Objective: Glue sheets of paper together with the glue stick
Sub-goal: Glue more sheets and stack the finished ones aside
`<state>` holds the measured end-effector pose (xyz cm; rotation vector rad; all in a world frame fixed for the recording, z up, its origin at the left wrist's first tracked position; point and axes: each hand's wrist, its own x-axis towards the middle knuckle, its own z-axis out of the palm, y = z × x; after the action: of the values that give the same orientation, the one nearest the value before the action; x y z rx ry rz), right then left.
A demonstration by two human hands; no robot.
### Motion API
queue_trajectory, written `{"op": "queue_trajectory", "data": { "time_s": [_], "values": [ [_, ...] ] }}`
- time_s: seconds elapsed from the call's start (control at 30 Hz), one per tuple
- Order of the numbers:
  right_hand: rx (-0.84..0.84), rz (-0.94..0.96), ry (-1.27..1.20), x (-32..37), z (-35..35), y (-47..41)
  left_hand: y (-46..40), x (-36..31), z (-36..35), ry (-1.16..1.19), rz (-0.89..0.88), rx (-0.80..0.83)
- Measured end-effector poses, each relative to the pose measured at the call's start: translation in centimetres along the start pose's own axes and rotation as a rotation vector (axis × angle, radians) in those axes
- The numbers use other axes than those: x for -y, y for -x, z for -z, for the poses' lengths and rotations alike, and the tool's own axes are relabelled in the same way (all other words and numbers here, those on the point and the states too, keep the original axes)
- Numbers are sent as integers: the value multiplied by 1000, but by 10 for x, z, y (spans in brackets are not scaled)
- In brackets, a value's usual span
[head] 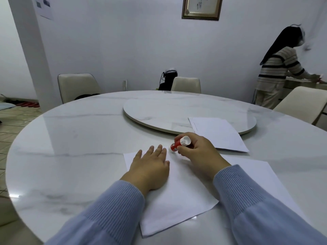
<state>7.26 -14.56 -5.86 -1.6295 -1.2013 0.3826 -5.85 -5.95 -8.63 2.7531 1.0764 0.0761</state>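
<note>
A white sheet of paper [178, 197] lies on the round marble table [70, 147] in front of me. My left hand [150, 167] rests flat on its far left part, fingers spread. My right hand [198, 151] grips a red glue stick [177, 144] with a white end, tilted, its lower tip at the sheet's far edge. A second sheet [265, 174] lies under my right forearm. A small stack of white sheets [217, 133] lies further right, partly on the turntable.
A raised marble turntable [159, 110] fills the table's middle. Cream chairs [77, 87] stand around the table. A person in a striped sweater [277, 71] stands at the right by a counter. A dark bag sits behind the far chair.
</note>
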Motion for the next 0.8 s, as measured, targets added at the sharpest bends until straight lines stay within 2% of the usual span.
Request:
{"op": "queue_trajectory", "data": {
  "time_s": [0.13, 0.3, 0.47, 0.53, 0.63, 0.73, 0.8],
  "values": [
    [52, 12, 49, 11, 14, 3, -5, 10, 4, 17, 21, 12],
    [307, 27, -48, 22, 29, 13, -12, 22, 8, -2, 38, 17],
    [493, -29, -59, 20, 38, 14, -12, 23, 12, -11, 21, 31],
    [434, -43, -213, 17, 40, 12, -9, 22, 18, -7, 5, 44],
    [170, -14, -553, 12, 46, 5, 1, 18, 21, -126, 82, 21],
    [-29, -5, -627, 9, 51, -2, 14, 8, 17, -154, 347, -66],
    [-106, -40, -599, 9, 50, -3, 16, 2, 17, -239, 287, -42]
  ]
}}
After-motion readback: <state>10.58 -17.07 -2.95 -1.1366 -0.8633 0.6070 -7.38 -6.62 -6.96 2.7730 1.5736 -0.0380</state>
